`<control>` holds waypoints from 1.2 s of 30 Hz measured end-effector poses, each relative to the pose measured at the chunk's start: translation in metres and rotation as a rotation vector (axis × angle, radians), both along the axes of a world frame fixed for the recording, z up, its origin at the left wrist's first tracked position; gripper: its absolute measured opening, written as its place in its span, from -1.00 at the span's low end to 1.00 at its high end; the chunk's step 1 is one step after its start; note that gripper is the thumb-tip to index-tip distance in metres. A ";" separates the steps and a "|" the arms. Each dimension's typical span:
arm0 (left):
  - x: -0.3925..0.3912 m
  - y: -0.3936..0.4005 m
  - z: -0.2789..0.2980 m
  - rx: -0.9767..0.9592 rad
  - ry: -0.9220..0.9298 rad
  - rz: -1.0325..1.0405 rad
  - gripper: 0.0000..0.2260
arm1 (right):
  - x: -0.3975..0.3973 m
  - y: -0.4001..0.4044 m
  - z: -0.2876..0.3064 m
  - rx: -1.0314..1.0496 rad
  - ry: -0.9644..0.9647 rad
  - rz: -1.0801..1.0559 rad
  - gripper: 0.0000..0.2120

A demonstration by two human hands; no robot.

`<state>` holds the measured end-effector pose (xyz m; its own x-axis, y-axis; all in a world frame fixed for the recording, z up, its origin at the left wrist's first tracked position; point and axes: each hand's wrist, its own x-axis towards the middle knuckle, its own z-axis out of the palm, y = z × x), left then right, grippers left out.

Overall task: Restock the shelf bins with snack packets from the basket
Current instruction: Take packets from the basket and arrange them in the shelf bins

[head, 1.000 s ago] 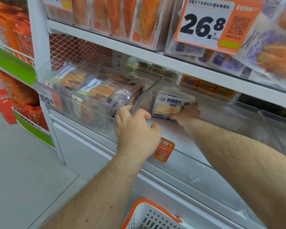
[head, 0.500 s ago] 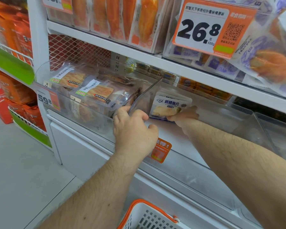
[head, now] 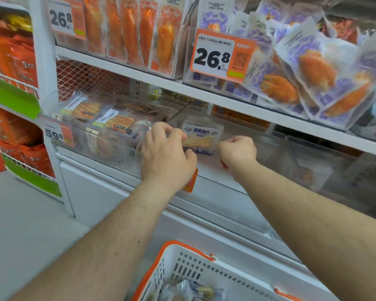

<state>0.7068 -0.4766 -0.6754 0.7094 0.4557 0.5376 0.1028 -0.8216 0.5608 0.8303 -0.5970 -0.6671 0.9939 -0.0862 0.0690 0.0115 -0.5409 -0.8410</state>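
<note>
Shop shelving rises ahead, with clear plastic bins on the middle shelf (head: 204,98) and a white basket (head: 195,270) of packets on the floor below. Both hands hold one white fish-snack packet (head: 201,137) upright inside the near-empty bin (head: 269,148): the left hand (head: 167,157) curls round its left edge, the right hand (head: 237,151) pinches its right corner. To do this well, I'd stand it against the divider, label forward, and let go only once it stops leaning.
</note>
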 end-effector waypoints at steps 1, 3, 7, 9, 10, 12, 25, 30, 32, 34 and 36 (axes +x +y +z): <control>-0.006 -0.009 0.003 0.025 0.008 -0.044 -0.75 | -0.017 -0.007 0.003 0.032 -0.042 0.024 -0.91; -0.017 -0.028 0.007 0.032 0.109 -0.165 -0.76 | -0.046 -0.021 0.006 0.066 -0.128 0.068 -0.89; -0.041 -0.054 -0.004 -0.009 0.453 -0.356 -0.81 | -0.090 -0.051 0.003 0.151 -0.177 0.103 -0.83; -0.048 -0.063 -0.014 0.042 0.634 -0.413 -0.80 | -0.108 -0.065 -0.005 0.186 -0.185 0.108 -0.82; -0.051 -0.068 -0.020 0.070 0.699 -0.450 -0.79 | -0.114 -0.072 -0.014 0.206 -0.184 0.113 -0.83; -0.057 -0.077 -0.033 0.075 0.785 -0.536 -0.76 | -0.127 -0.084 -0.040 0.229 -0.156 0.120 -0.86; -0.050 -0.088 -0.079 0.081 1.157 -0.792 -0.69 | -0.156 -0.146 -0.263 -0.452 0.534 0.364 -0.86; -0.043 -0.087 -0.077 0.109 1.198 -0.796 -0.69 | -0.168 -0.137 -0.295 -0.730 0.607 0.673 -0.37; -0.042 -0.089 -0.078 0.116 1.205 -0.802 -0.68 | -0.169 -0.133 -0.304 -0.757 0.614 0.685 -0.24; -0.042 -0.089 -0.078 0.125 1.219 -0.803 -0.68 | -0.169 -0.131 -0.308 -0.770 0.593 0.667 -0.23; -0.043 -0.089 -0.078 0.126 1.238 -0.794 -0.67 | -0.169 -0.130 -0.309 -0.800 0.563 0.675 -0.36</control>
<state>0.6637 -0.5659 -0.7531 0.7719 -0.2655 -0.5776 -0.0373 -0.9260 0.3757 0.6616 -0.7267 -0.9761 0.7295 0.3357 -0.5960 0.2330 -0.9411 -0.2450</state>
